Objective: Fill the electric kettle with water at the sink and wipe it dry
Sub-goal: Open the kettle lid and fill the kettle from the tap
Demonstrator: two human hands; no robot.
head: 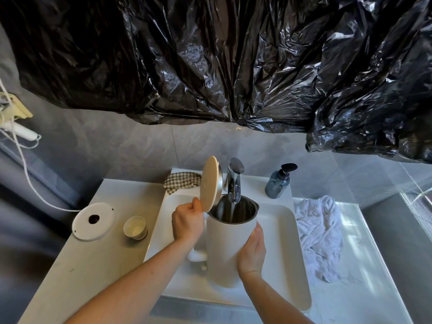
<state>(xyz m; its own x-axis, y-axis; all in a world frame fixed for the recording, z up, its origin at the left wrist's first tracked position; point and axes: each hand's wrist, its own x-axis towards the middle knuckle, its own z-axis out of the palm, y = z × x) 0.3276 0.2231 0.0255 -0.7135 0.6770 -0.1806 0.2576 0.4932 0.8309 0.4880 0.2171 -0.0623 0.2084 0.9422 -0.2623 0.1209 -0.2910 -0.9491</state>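
So the kettle point(230, 251) is sitting upright in the white sink point(287, 230), right under the tap point(234, 181), and a thin stream of water is running straight down into its open steel inside. The left hand point(188, 222) is closed around the handle side near the top, with the thumb pressing up against the edge of the lid point(210, 183), which is standing flipped up and open. The right hand point(252, 251) is lying flat against the kettle's right wall, fingers wrapping round it, so that grip is steadying the body rather than pinching anything. Off on the table point(98, 265) to the left, the round base point(93, 220) and a small cup point(135, 228) are sitting side by side. A checked cloth point(182, 182) is bunching up behind the sink, a soap bottle point(279, 182) is standing at the back right, and a white towel point(320, 235) is lying crumpled just right of the sink.
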